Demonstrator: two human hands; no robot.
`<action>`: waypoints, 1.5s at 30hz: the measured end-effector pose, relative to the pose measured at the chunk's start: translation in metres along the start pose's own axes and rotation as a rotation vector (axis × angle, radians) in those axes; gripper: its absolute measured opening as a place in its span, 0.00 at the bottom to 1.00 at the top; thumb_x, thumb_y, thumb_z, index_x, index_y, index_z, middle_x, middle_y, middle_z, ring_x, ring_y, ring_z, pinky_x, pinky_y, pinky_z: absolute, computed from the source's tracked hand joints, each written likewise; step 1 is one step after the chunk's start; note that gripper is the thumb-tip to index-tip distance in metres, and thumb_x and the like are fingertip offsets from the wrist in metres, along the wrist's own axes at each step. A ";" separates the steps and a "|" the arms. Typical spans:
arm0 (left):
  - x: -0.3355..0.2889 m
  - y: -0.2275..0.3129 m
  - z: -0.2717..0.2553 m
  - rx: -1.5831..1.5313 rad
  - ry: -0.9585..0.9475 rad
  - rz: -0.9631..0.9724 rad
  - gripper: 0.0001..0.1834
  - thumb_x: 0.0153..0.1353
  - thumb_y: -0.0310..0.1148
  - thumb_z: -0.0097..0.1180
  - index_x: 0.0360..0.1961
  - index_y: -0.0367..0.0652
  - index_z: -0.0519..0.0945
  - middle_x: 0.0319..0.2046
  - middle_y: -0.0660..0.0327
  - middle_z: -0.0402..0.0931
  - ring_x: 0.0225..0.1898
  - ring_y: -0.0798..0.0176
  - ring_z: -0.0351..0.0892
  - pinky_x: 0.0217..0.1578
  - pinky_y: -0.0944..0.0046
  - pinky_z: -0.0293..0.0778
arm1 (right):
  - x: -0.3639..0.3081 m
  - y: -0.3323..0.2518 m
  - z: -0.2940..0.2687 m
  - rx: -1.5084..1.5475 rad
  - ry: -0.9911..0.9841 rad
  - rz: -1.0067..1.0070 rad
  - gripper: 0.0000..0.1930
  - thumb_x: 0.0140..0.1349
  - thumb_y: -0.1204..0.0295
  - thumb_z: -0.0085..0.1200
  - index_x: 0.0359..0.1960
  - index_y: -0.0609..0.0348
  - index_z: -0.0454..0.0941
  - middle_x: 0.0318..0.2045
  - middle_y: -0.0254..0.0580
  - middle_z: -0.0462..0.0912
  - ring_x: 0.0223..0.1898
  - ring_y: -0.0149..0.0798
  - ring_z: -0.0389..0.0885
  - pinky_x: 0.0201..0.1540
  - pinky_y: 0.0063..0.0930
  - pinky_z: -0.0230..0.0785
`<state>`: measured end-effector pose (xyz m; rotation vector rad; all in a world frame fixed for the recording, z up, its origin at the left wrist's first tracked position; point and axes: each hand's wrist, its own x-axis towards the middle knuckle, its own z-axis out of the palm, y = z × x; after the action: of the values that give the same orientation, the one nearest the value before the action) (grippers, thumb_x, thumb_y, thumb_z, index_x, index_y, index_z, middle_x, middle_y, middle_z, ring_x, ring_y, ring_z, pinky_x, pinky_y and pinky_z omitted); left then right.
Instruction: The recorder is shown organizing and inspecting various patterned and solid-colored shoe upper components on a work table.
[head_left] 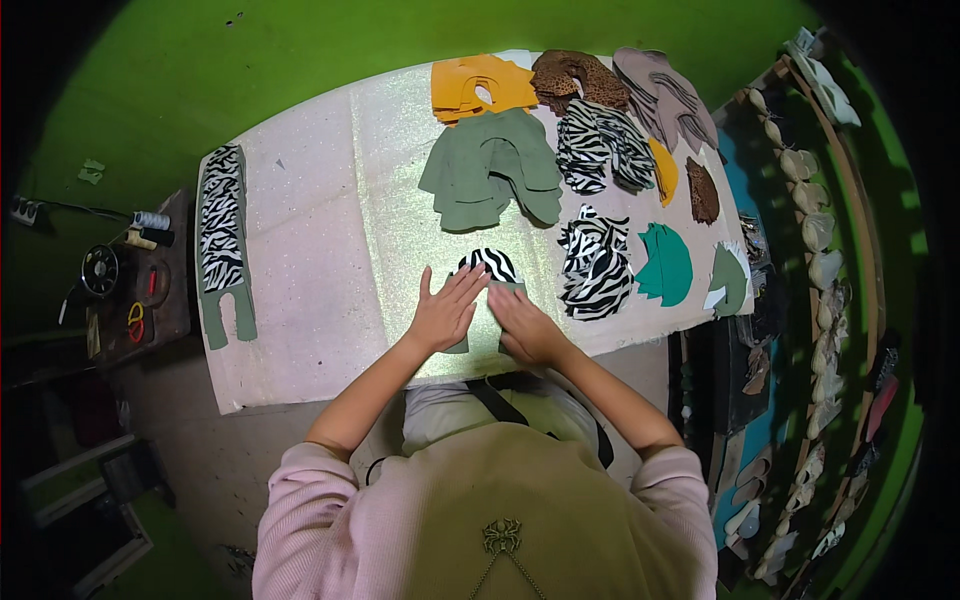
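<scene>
Close to the table's near edge, a zebra-print piece [503,262] with a rounded top lies over a grey-green piece [458,347], whose ends show below my hands. My left hand [446,311] rests flat on the left side of these pieces, fingers stretched and thumb apart. From the right, my right hand [527,326] lies on them with its fingers extended toward the zebra-print part. The fingertips of both hands come close together there. Much of the grey-green piece is hidden under my palms.
Grey-green [482,170], orange [460,85], leopard-print [570,78], zebra-print [598,265] and teal [664,265] cut pieces lie in stacks. Long zebra-print strips [221,225] line the left edge. A side stand [165,310] holds thread spools and scissors [136,320]; shoe-shaped forms [818,232] fill right-hand racks.
</scene>
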<state>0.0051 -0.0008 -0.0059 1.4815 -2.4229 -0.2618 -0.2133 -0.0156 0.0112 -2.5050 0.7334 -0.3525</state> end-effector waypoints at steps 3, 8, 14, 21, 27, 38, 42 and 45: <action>-0.002 -0.002 0.002 -0.011 0.001 -0.009 0.27 0.64 0.37 0.36 0.66 0.49 0.60 0.66 0.64 0.57 0.67 0.65 0.54 0.64 0.39 0.26 | 0.033 -0.003 0.004 0.088 0.244 0.093 0.33 0.64 0.63 0.40 0.65 0.73 0.49 0.65 0.63 0.53 0.68 0.54 0.51 0.69 0.45 0.41; -0.002 -0.004 0.002 0.013 -0.055 0.002 0.28 0.65 0.40 0.37 0.66 0.46 0.58 0.67 0.62 0.54 0.68 0.62 0.53 0.63 0.33 0.29 | 0.040 0.006 0.031 -0.040 0.258 0.163 0.33 0.66 0.60 0.39 0.65 0.72 0.49 0.66 0.62 0.54 0.68 0.53 0.50 0.69 0.43 0.41; -0.004 -0.010 0.001 -0.052 -0.091 0.007 0.33 0.65 0.44 0.38 0.68 0.41 0.51 0.70 0.56 0.44 0.70 0.55 0.45 0.62 0.30 0.27 | 0.040 0.009 0.034 -0.007 0.286 0.190 0.32 0.66 0.60 0.40 0.65 0.71 0.52 0.64 0.61 0.57 0.67 0.54 0.54 0.68 0.42 0.44; -0.003 -0.031 -0.017 -0.035 -0.211 0.110 0.36 0.64 0.45 0.39 0.68 0.39 0.48 0.70 0.52 0.42 0.71 0.52 0.43 0.62 0.32 0.25 | 0.039 0.012 0.035 -0.109 0.269 0.185 0.27 0.65 0.62 0.42 0.62 0.68 0.60 0.64 0.59 0.59 0.67 0.53 0.56 0.67 0.42 0.46; 0.002 -0.044 -0.030 0.051 -0.245 0.201 0.40 0.62 0.54 0.40 0.69 0.42 0.49 0.70 0.56 0.44 0.71 0.53 0.44 0.63 0.31 0.30 | 0.041 0.006 0.030 -0.098 0.266 0.187 0.26 0.66 0.63 0.42 0.62 0.63 0.62 0.63 0.58 0.60 0.66 0.53 0.56 0.67 0.43 0.47; 0.000 -0.063 -0.037 0.022 -0.294 0.403 0.45 0.58 0.65 0.38 0.70 0.49 0.50 0.70 0.64 0.47 0.70 0.56 0.47 0.63 0.31 0.28 | 0.041 0.008 0.032 -0.097 0.265 0.199 0.25 0.66 0.63 0.42 0.62 0.61 0.63 0.64 0.57 0.60 0.66 0.53 0.57 0.67 0.44 0.48; -0.019 -0.060 -0.033 0.037 -0.292 0.474 0.47 0.56 0.67 0.39 0.70 0.49 0.50 0.70 0.65 0.47 0.70 0.56 0.46 0.63 0.31 0.28 | 0.041 0.007 0.033 -0.091 0.274 0.190 0.24 0.66 0.63 0.42 0.61 0.61 0.64 0.64 0.57 0.60 0.66 0.53 0.57 0.67 0.44 0.48; -0.033 -0.056 -0.031 -0.012 -0.330 0.497 0.47 0.56 0.66 0.40 0.69 0.48 0.50 0.70 0.65 0.47 0.70 0.56 0.45 0.63 0.30 0.29 | 0.041 0.008 0.033 -0.095 0.280 0.187 0.24 0.66 0.64 0.42 0.61 0.61 0.64 0.63 0.57 0.60 0.66 0.53 0.57 0.67 0.44 0.48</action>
<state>0.0769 0.0034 0.0016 0.8343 -2.9423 -0.4320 -0.1706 -0.0314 -0.0161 -2.4753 1.1090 -0.6215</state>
